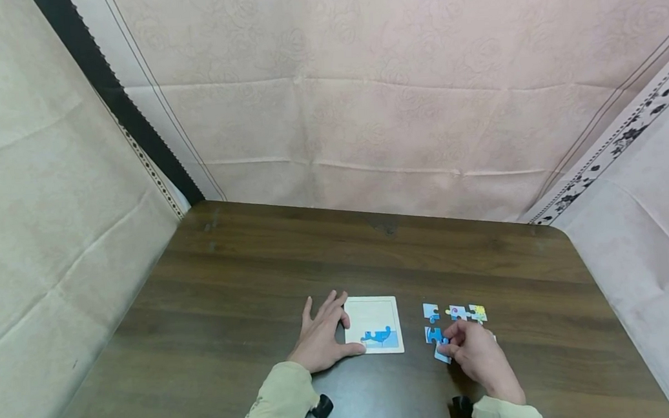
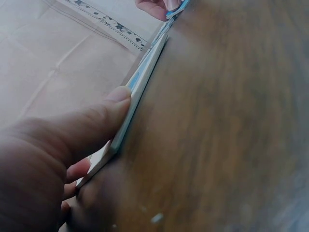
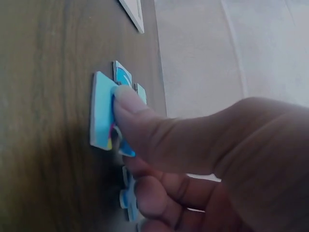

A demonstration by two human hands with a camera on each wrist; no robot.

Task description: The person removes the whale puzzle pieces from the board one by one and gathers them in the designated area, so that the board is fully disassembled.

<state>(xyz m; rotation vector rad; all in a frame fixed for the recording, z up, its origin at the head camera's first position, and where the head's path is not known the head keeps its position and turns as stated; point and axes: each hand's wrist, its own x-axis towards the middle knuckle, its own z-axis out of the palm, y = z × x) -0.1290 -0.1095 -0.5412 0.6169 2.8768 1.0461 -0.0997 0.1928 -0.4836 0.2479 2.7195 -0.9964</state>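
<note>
A square white puzzle tray (image 1: 372, 311) lies on the table, with joined blue puzzle pieces (image 1: 389, 341) along its near side. My left hand (image 1: 322, 336) holds the tray at its left side, thumb at the near edge and fingers by the far left corner. To the right of the tray, my right hand (image 1: 481, 357) pinches a light blue puzzle piece (image 3: 101, 111), which stands tilted in the right wrist view. Beside that hand lie loose pieces: a blue one (image 1: 432, 334), a pale blue one (image 1: 430, 310), a lilac one (image 1: 457, 312) and a yellow one (image 1: 478, 311). My right hand partly covers others.
The brown wooden table (image 1: 212, 295) extends around the tray on all sides. Pale patterned cloth (image 1: 363, 123) hangs behind its far edge, with more cloth at the left and right sides. Dark bands (image 1: 322, 408) sit at both wrists.
</note>
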